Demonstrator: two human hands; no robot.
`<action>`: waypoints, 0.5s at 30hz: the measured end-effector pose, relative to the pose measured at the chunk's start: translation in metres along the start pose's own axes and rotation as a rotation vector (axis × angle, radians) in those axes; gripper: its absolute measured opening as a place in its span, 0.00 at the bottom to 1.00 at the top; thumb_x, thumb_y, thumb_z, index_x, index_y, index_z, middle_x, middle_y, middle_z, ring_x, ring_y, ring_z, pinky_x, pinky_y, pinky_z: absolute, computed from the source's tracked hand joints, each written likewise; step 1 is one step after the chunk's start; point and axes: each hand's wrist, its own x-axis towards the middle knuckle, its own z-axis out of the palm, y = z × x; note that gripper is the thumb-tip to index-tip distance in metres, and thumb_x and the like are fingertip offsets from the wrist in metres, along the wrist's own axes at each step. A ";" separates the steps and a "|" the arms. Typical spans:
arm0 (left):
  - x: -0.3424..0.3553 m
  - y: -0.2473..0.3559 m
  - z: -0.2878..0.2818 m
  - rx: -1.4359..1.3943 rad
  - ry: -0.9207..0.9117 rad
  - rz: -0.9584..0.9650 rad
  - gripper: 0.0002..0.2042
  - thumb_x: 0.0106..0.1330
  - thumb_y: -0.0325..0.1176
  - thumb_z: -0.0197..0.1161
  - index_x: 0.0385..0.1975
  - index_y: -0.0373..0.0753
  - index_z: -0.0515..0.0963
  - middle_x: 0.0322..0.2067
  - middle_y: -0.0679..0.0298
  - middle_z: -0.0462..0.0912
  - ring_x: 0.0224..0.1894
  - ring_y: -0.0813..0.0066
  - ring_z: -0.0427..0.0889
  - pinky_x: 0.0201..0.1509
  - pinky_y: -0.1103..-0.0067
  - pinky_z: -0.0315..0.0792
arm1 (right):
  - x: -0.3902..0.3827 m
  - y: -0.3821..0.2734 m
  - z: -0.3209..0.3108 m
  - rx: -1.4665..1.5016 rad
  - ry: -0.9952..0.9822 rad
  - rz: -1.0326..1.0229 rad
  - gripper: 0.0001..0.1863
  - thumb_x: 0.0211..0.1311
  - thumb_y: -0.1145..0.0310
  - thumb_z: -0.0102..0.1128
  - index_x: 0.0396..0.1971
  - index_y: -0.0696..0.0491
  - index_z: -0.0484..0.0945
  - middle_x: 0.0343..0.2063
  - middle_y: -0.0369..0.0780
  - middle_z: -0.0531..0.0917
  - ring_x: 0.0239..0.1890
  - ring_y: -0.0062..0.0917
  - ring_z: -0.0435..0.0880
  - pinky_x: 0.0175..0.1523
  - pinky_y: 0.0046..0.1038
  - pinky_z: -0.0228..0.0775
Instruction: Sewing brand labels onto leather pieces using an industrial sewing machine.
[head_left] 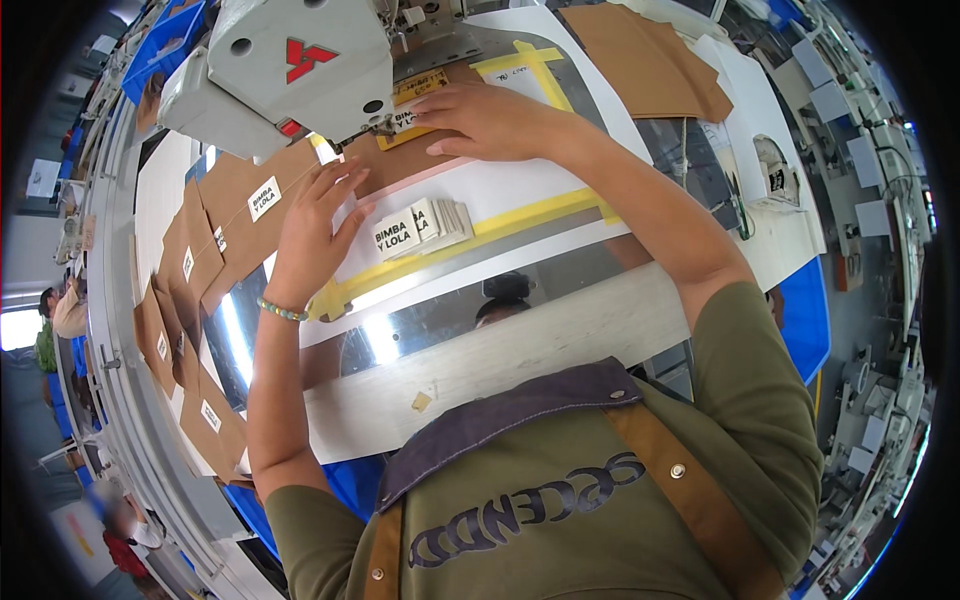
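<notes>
A brown fabric or leather-like piece [385, 168] lies flat under the head of a white sewing machine [330, 70]. My left hand [318, 225] rests at its near left edge, just left of the needle area, with the fingers stretched forward and the thumb apart. To the right of the needle, my right hand [495, 120] lies over the piece with its fingers extended. Its fingertips touch or cover part of a white printed label [404, 118] set against a yellow guide [398, 140]. Below the hands sits a fanned stack of white labels [425, 228].
Brown pieces with labels [190, 255] trail off to the left. Plain brown pieces [645, 60] are stacked at the far right. Yellow tape [480, 232] borders the white work surface. Scissors [740, 205] lie at the right; a blue bin [805, 320] stands below the table edge.
</notes>
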 end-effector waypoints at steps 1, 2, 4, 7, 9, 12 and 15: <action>0.001 -0.001 0.001 0.001 -0.001 0.005 0.21 0.73 0.33 0.71 0.65 0.37 0.84 0.69 0.57 0.83 0.74 0.49 0.76 0.77 0.60 0.70 | -0.005 0.007 0.000 -0.002 0.004 0.003 0.24 0.81 0.52 0.60 0.66 0.51 0.85 0.74 0.37 0.79 0.77 0.38 0.73 0.80 0.43 0.66; 0.003 -0.002 0.002 0.002 -0.005 0.007 0.22 0.73 0.33 0.71 0.66 0.37 0.83 0.70 0.57 0.82 0.75 0.49 0.75 0.78 0.59 0.69 | -0.011 0.018 0.000 -0.003 0.129 -0.002 0.26 0.81 0.50 0.60 0.66 0.51 0.84 0.73 0.39 0.80 0.77 0.38 0.73 0.80 0.42 0.66; 0.004 -0.002 0.003 0.007 -0.009 0.007 0.22 0.73 0.33 0.70 0.67 0.37 0.83 0.70 0.58 0.82 0.76 0.48 0.73 0.79 0.59 0.68 | -0.026 0.038 -0.004 -0.004 0.256 -0.011 0.27 0.81 0.47 0.59 0.66 0.52 0.84 0.72 0.41 0.81 0.77 0.38 0.73 0.80 0.41 0.65; 0.009 -0.005 0.007 0.020 -0.017 0.008 0.24 0.75 0.32 0.68 0.70 0.38 0.80 0.73 0.58 0.80 0.77 0.46 0.71 0.80 0.59 0.67 | -0.043 0.065 -0.012 0.081 0.428 0.129 0.27 0.81 0.47 0.61 0.66 0.50 0.84 0.71 0.42 0.81 0.76 0.38 0.73 0.80 0.40 0.64; 0.014 -0.005 0.011 0.021 -0.024 0.017 0.24 0.77 0.31 0.65 0.72 0.38 0.78 0.75 0.57 0.77 0.78 0.44 0.69 0.80 0.58 0.66 | -0.047 0.080 -0.015 0.129 0.520 0.288 0.25 0.81 0.48 0.61 0.65 0.48 0.85 0.69 0.42 0.82 0.75 0.38 0.74 0.80 0.39 0.64; 0.022 -0.008 0.014 0.005 -0.051 0.032 0.24 0.78 0.30 0.62 0.73 0.38 0.76 0.76 0.56 0.75 0.77 0.41 0.68 0.81 0.58 0.65 | -0.051 0.096 -0.012 0.170 0.612 0.329 0.23 0.82 0.50 0.60 0.63 0.49 0.86 0.68 0.42 0.83 0.74 0.38 0.75 0.79 0.39 0.66; 0.024 -0.009 0.018 0.041 -0.014 0.079 0.23 0.79 0.31 0.62 0.73 0.38 0.76 0.76 0.54 0.75 0.75 0.41 0.69 0.81 0.59 0.65 | -0.053 0.104 -0.012 0.174 0.594 0.342 0.23 0.81 0.50 0.61 0.63 0.49 0.86 0.68 0.42 0.83 0.73 0.38 0.76 0.78 0.40 0.67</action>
